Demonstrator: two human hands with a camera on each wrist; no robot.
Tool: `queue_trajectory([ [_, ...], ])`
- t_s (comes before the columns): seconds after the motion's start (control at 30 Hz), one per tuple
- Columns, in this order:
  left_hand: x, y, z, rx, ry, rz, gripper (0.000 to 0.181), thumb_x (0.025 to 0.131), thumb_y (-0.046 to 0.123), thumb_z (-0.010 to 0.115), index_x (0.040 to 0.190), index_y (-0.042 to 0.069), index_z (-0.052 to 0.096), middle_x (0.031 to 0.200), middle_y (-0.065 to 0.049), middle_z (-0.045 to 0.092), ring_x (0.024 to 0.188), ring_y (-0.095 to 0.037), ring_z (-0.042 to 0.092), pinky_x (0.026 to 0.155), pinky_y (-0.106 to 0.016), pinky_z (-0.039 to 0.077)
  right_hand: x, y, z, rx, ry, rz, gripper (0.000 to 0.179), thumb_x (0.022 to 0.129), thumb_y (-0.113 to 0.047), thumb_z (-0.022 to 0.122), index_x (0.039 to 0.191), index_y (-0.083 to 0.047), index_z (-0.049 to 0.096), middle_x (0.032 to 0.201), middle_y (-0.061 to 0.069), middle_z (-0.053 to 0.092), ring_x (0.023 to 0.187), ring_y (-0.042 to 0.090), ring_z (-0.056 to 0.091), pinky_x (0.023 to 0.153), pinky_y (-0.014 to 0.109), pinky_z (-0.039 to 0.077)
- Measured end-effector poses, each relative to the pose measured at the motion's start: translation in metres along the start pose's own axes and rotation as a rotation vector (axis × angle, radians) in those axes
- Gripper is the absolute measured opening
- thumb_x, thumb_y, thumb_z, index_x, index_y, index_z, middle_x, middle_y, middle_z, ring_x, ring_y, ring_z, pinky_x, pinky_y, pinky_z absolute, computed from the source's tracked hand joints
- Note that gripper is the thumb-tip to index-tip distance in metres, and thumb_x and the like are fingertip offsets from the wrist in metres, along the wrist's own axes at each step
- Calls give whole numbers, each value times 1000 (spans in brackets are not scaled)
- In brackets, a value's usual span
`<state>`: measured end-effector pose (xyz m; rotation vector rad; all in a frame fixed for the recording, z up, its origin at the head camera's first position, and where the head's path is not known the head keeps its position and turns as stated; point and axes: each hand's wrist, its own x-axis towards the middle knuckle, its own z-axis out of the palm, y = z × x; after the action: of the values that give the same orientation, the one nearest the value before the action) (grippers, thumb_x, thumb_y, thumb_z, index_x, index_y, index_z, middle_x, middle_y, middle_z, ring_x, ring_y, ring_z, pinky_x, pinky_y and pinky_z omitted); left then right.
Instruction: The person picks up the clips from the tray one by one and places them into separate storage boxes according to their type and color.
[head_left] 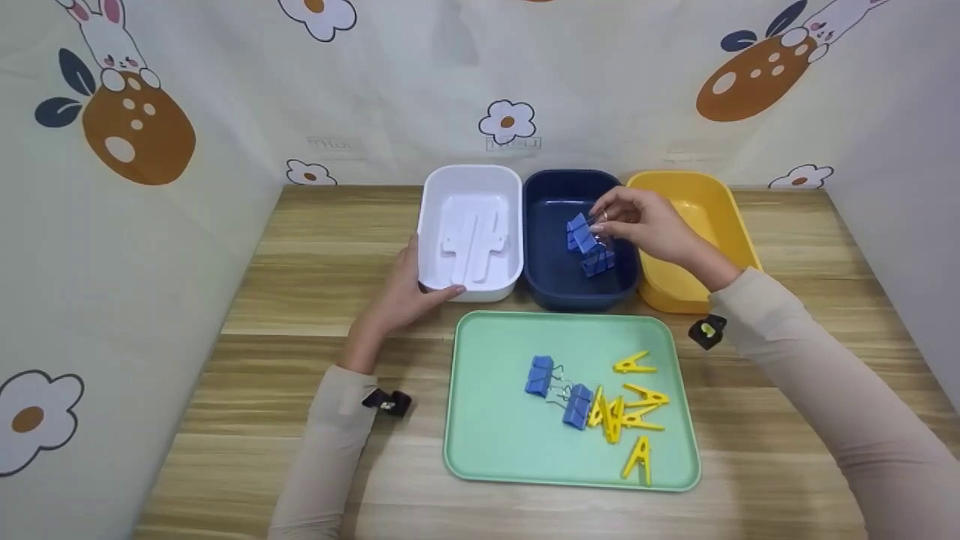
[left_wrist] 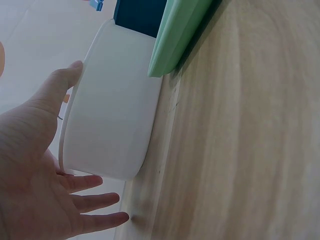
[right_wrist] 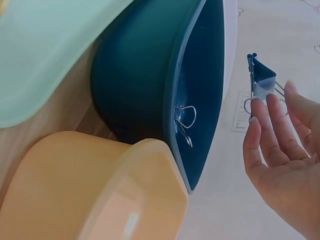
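My right hand [head_left: 637, 221] pinches a blue binder clip [head_left: 580, 233] by its wire handle, above the navy bin [head_left: 551, 289]. Inside that bin lies another blue binder clip [head_left: 598, 262]; in the right wrist view its wire handles [right_wrist: 186, 120] show past the rim. At the white bin [head_left: 471, 294], my left hand [head_left: 409, 289] rests with its thumb on the front rim and its other fingers by the left side. In the left wrist view those fingers [left_wrist: 95, 201] are straight. White long-handled pieces [head_left: 491, 247] lie in the white bin.
A green tray [head_left: 495, 450] lies in front of the bins, with two blue binder clips [head_left: 577, 406] and several yellow clothespins [head_left: 637, 457] on it. The yellow bin [head_left: 720, 210] stands right of the navy one. Patterned fabric [head_left: 420, 97] hangs behind the table.
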<state>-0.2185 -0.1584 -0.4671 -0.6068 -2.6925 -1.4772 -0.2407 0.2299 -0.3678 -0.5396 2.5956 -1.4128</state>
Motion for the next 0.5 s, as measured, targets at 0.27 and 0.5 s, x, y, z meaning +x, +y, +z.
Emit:
queue_trajectory([
  [0.27, -1, 2, 0, 8, 4, -16, 111, 84, 31, 90, 166, 1, 21, 160, -22, 43, 145, -34, 43, 126, -51, 30, 10, -2, -1, -39, 2, 4, 24, 100, -9, 72, 119, 6, 67, 107, 18, 73, 89, 11, 70, 81, 16, 57],
  [0.5, -2, 2, 0, 29, 5, -24, 113, 85, 33, 89, 168, 4, 18, 163, -19, 41, 147, -32, 39, 126, -51, 28, 18, -1, 0, -62, -1, 1, 26, 99, -9, 74, 120, 6, 68, 111, 21, 72, 87, 10, 69, 81, 14, 57],
])
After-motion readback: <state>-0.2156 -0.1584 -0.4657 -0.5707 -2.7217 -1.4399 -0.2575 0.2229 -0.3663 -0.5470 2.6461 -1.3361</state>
